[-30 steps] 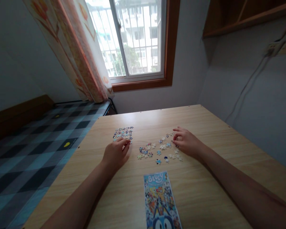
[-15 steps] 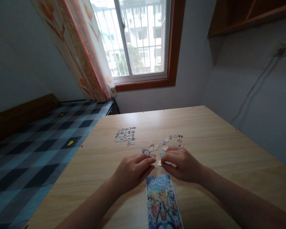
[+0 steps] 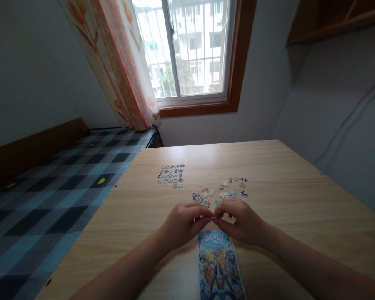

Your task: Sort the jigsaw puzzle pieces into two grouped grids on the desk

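At the lower centre of the frame, we see a small puzzle piece (image 3: 213, 217) pinched where the fingertips of both hands meet, so nearly covered that its shape and print are hidden from us. The left hand (image 3: 183, 223) comes in from the lower left and the right hand (image 3: 241, 221) from the lower right; on each, thumb and forefinger close narrowly on the piece.

We count two hands and one printed card (image 3: 220, 266), which lies flat just below them at the bottom centre, headed "Bluey". Just above the hands, right of centre, we find scattered pieces (image 3: 232, 193), some showing print and some pale; the right hand hides part of this spread, so we cannot count it. Left of centre and farther up, near but apart from the scatter, a second group of pieces (image 3: 171, 175) lies in rough rows, too small for us to count surely. All of these rest on one wooden table (image 3: 137, 216).

Along the left side, we see one bed (image 3: 65, 196) with a checked cover bearing three yellow marks. At the top centre, one patterned curtain (image 3: 112, 62) hangs beside one window (image 3: 190, 50) with two panes. In the upper right corner, we see one wall shelf (image 3: 337, 29), its inside too dark to read.
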Motion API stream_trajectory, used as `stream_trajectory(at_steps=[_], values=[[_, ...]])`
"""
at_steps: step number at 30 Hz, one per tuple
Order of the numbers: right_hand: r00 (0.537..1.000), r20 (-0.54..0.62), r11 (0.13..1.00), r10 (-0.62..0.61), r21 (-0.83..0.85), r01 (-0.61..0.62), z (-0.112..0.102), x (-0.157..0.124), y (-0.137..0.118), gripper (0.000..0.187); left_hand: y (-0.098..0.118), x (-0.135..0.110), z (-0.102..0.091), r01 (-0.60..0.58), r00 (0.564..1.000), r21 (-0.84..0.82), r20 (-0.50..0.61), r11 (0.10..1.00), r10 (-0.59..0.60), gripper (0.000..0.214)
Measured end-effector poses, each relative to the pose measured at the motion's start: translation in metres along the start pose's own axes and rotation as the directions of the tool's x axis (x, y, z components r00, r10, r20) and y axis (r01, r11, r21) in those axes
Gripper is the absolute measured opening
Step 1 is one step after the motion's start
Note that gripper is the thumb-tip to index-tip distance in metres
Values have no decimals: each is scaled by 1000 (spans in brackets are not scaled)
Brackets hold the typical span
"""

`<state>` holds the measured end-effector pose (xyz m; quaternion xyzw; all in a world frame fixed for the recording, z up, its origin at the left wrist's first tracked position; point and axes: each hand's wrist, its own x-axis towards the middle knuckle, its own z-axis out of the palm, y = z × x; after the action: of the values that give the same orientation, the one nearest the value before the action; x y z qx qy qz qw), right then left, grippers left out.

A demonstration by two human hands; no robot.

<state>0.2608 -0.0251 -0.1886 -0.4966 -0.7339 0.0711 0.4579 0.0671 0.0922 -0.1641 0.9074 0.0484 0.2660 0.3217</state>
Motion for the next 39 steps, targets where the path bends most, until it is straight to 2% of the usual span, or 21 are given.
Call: stream_trajectory(at_steps=[1,3,5,7,10,13,17,24,28,34,39], values=[[1000,-5,1000,-6,-18,6,-1,0,2,3,-3,1,-2,35,999,21,-28,999,-34,19],[999,-42,997,-8,-76,5,-7,0,7,12,-15,3,-13,149,984,71,-113,986,-140,21],[995,-99,987,-1,-159,-14,-17,1,15,17,-32,6,-31,311,928,100,-248,945,-279,24],[992,-128,967,-2,-253,-31,-28,1,24,15,-52,6,-54,471,840,93,-350,877,-414,29],[988,-157,928,14,-366,-71,-42,1,37,16,-85,3,-84,643,741,132,-353,754,-571,32],[985,-170,904,19,-417,-89,-47,-1,45,18,-109,-5,-97,727,682,171,-294,665,-670,29],[993,-111,899,-32,-437,-20,-44,-2,46,17,-119,-10,-93,690,722,346,-261,636,-641,25],[993,-68,898,-92,-438,53,-43,1,41,16,-103,-8,-89,660,740,499,-301,562,-602,21],[994,-66,896,-86,-442,48,-44,1,43,16,-101,-8,-87,625,759,549,-261,555,-596,21],[996,-73,904,-43,-427,7,-41,-3,50,16,-98,-3,-79,606,754,599,-226,522,-616,24],[997,-75,907,-30,-422,-5,-42,-3,52,15,-96,1,-73,603,757,614,-239,510,-608,26]])
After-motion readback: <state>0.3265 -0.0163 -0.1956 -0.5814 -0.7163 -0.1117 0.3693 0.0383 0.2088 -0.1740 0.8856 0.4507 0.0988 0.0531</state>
